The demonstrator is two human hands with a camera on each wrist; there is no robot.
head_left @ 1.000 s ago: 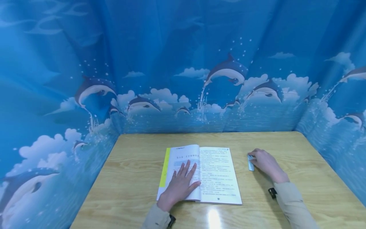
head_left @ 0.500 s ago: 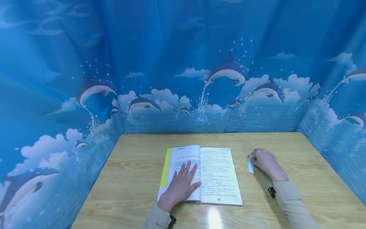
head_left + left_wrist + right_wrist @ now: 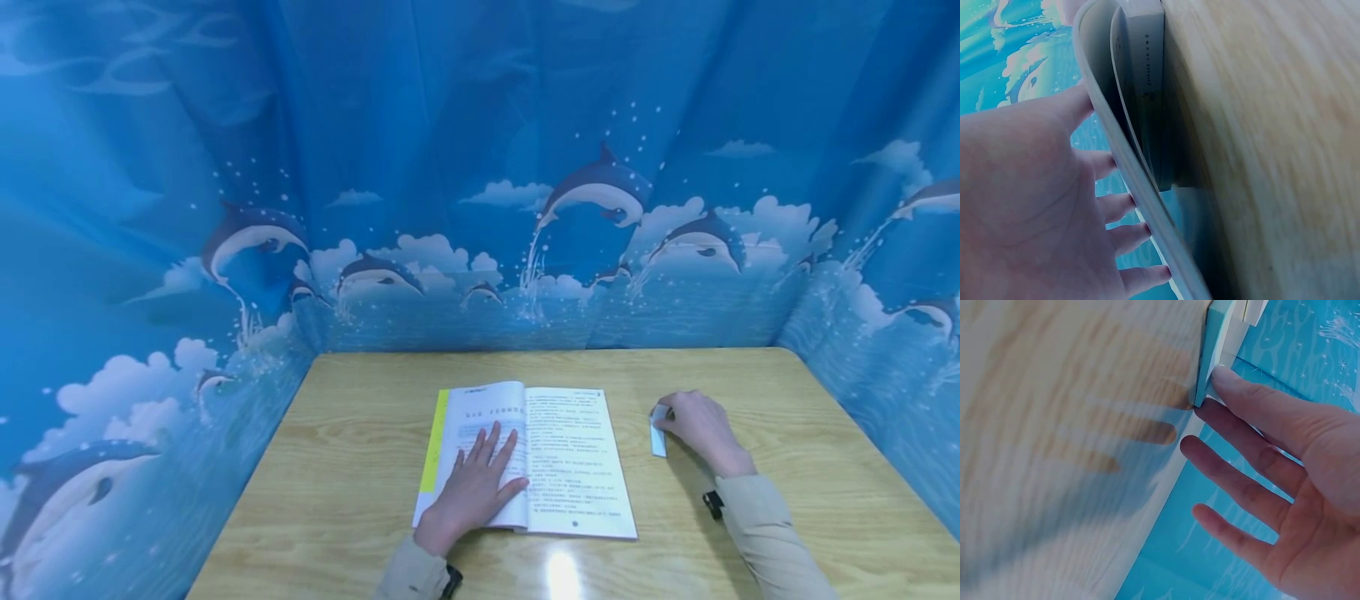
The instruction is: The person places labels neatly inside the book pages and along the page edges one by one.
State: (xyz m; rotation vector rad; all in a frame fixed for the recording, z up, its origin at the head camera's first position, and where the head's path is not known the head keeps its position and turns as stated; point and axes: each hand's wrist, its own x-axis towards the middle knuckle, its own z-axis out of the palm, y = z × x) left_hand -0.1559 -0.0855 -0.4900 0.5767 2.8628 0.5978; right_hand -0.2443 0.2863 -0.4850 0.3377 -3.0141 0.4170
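An open book (image 3: 577, 467) with a yellow strip along its left edge lies on the table. My left hand (image 3: 476, 483) rests on its left page, fingers spread and straight. In the left wrist view, the fingertips lie against the raised pages (image 3: 1129, 159) near the book's thick block. To the right of the book, my right hand (image 3: 701, 425) pinches the far end of a narrow light blue bookmark (image 3: 658, 442). The right wrist view shows thumb and index finger on the bookmark (image 3: 1210, 350), with the other fingers held apart from it.
The wooden table (image 3: 337, 450) runs back to a blue curtain (image 3: 450, 167) printed with dolphins, which also hangs along both sides. A dark wrist device (image 3: 714, 504) sits by the right sleeve.
The near end of the bookmark has shifted slightly toward me and its far end shows paler by the fingers. The left hand stays on the page.
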